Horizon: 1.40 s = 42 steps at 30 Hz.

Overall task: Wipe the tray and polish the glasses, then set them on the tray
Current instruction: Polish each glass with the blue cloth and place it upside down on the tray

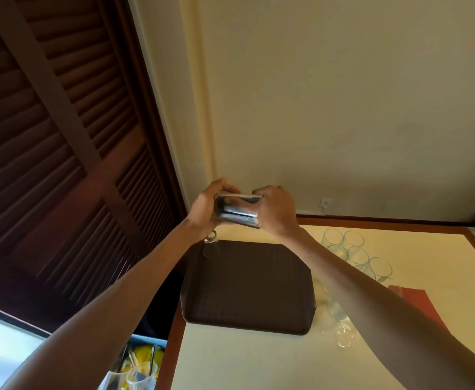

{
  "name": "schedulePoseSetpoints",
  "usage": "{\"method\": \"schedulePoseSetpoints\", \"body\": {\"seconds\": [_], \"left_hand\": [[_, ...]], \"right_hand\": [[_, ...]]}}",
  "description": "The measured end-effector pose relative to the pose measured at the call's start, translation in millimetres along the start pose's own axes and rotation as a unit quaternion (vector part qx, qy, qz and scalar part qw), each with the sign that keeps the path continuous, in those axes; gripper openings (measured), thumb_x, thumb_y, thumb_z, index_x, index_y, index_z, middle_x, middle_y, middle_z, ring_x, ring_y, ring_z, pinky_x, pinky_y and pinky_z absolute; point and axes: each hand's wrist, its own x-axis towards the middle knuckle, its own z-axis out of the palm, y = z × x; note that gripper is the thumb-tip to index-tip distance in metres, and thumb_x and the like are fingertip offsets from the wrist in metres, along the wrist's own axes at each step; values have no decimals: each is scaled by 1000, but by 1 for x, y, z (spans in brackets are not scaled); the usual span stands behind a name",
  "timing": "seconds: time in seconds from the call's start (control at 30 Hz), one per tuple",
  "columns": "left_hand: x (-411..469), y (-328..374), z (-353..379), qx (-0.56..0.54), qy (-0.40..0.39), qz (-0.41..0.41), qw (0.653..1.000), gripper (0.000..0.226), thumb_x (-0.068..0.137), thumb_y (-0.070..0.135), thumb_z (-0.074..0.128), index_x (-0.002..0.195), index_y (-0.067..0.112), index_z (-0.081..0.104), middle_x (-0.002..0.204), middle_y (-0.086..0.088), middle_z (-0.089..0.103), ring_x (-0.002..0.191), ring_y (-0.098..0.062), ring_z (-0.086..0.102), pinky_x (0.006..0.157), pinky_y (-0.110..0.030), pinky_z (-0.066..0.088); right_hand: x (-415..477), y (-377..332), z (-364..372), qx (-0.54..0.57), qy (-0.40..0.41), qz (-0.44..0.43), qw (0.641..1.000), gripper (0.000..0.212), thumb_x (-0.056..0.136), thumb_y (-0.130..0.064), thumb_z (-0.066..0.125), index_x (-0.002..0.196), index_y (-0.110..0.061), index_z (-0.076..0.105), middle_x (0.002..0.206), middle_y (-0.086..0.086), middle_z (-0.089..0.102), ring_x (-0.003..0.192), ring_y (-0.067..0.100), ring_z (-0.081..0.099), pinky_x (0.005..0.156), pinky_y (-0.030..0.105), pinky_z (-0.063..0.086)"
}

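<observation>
Both hands hold one clear glass (237, 211) sideways, raised in front of the wall above the table. My left hand (205, 211) grips one end and my right hand (277, 211) grips the other. Below lies the dark brown tray (247, 285) on the cream table. One glass (211, 243) stands at the tray's far left corner, partly hidden by my left wrist. Several clear glasses (351, 251) stand to the right of the tray, and more glasses (340, 327) lie by its near right corner, partly hidden under my right forearm.
A red cloth (419, 302) lies on the table right of the tray. The table (258, 361) has a wooden border. A blue bin (137, 364) with plastic cups and yellow items sits lower left. Dark louvred doors (61, 136) fill the left.
</observation>
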Motion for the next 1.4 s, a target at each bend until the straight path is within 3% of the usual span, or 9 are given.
{"method": "schedulePoseSetpoints", "body": {"seconds": [0.17,0.27,0.4,0.53,0.7,0.83,0.97,1.2,1.4], "left_hand": [[-1,3,8,19,54,-45,997,34,108,33,50,93,5,63,85,-15,72,76,-28,75,59,-38,61],[3,7,7,103,73,87,988,37,108,27,50,77,12,64,70,-3,66,70,-20,70,64,-35,57],[11,8,5,226,76,219,946,35,105,30,51,79,21,71,76,4,69,78,-13,68,76,-28,54],[9,11,4,71,8,77,994,39,107,39,48,93,10,71,86,-8,71,84,-24,70,74,-37,59],[8,15,14,26,43,-39,998,42,107,39,51,88,8,69,82,-12,76,78,-29,76,68,-42,63],[13,13,10,121,86,109,983,40,107,35,53,77,12,65,69,-4,67,71,-25,70,68,-38,59],[18,5,5,224,97,233,942,38,101,41,54,71,21,68,64,6,63,66,-14,64,68,-33,54],[8,10,5,42,28,-17,999,42,106,46,50,92,12,70,85,-7,75,81,-23,74,69,-36,59],[9,11,-1,148,83,123,978,48,109,36,50,90,-4,67,74,-13,69,73,-29,72,64,-37,60]], "right_hand": [[8,5,-2,-145,104,-94,979,35,72,-20,83,59,-22,51,47,-7,46,43,17,42,43,21,20],[8,1,9,142,-22,69,987,49,77,-65,74,79,-16,74,67,-2,69,55,17,63,48,26,43],[6,-16,2,355,-247,255,865,67,85,-76,51,71,-12,63,55,3,57,40,15,41,35,20,29],[11,1,-2,60,-56,81,993,27,88,-40,72,82,-14,73,69,2,70,63,23,67,55,32,54],[7,-12,-30,-157,51,-57,985,13,82,-10,62,73,-20,62,61,0,58,60,24,51,52,28,34],[10,-3,-4,105,-5,69,992,30,87,-41,75,81,-12,75,68,1,70,59,19,64,51,28,47],[3,-19,-1,373,-229,248,864,67,89,-72,52,73,-8,63,51,4,54,36,15,41,37,23,31],[2,-20,-28,-154,40,-47,986,15,90,-14,60,93,-16,75,77,3,71,70,22,59,59,29,43],[9,-9,-2,32,11,36,999,20,87,-29,76,72,-19,70,64,-2,66,59,19,62,50,27,44]]}}
